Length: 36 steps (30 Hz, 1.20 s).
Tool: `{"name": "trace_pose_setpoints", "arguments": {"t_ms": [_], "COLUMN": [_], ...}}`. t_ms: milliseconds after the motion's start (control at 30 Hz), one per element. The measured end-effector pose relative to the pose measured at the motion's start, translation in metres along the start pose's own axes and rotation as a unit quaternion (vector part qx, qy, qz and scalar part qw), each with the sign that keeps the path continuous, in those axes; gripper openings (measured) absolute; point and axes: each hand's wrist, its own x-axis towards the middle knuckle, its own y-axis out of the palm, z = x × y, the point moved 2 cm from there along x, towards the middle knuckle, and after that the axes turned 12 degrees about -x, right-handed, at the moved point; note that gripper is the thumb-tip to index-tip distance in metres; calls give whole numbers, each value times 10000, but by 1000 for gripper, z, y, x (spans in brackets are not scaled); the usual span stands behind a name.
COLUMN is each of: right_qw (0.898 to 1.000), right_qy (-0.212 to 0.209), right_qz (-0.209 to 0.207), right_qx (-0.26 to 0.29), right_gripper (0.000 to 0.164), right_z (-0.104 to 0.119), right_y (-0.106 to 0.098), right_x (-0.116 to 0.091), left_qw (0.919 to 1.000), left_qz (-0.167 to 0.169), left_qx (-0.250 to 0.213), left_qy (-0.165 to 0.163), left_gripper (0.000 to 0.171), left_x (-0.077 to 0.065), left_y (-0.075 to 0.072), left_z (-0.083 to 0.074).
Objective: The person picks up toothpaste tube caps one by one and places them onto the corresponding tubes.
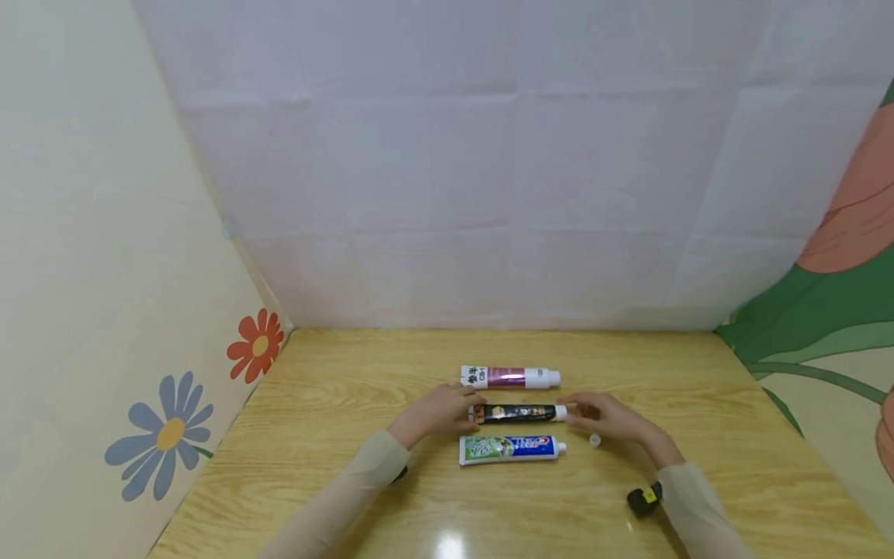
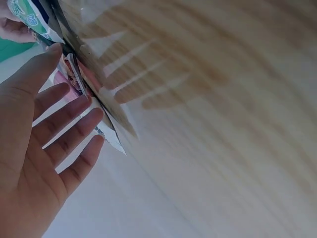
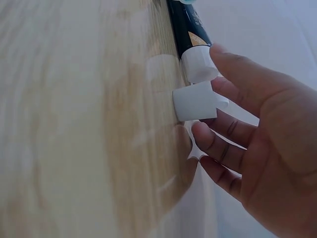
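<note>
Three tubes lie side by side on the wooden table. My left hand (image 1: 440, 407), fingers extended and slightly spread, is at the tail of the middle, black tube (image 1: 517, 413). At the other end, my right hand (image 1: 608, 415) has its thumb and forefinger close about that tube's white cap (image 3: 198, 64), the other fingers loosely bent. A loose white cap (image 3: 195, 101) stands on the table near the right hand. Nearest me is a green and blue toothpaste tube (image 1: 508, 449) with a narrow bare nozzle. Farthest is a white and purple tube (image 1: 510, 377) with its cap on.
A white cloth (image 1: 517, 194) hangs behind the table (image 1: 335, 361). Flower-painted walls (image 1: 77, 233) flank it on both sides. A black and yellow device (image 1: 644, 498) is by the right wrist.
</note>
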Motion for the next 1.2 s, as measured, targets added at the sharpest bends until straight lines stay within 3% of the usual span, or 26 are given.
{"name": "trace_pose_setpoints", "arguments": {"t_ms": [367,533,700,1200], "right_qw": [10000,9997,9995,9985], "right_qy": [-55,-178,-31,165], "right_qz": [-72,-36,90,364], "right_qx": [-14,167,315,362], "right_gripper": [52,56,62,67], "right_z": [-1,-3,-5,-7], "right_y": [-2,-4,-5,-7], "right_x": [-9,-15,-19,-31], "left_qw": [9976,9957,9948,9969], "left_qz": [-430,-490,-532,153], "left_qx": [242,320,191,150], "left_qy": [492,715,845,758], "left_gripper": [54,55,56,68], "left_x": [-4,-5,-8,-15], "left_y": [-2,-1,-2,1], "left_z": [-4,-8,-12,-27]}}
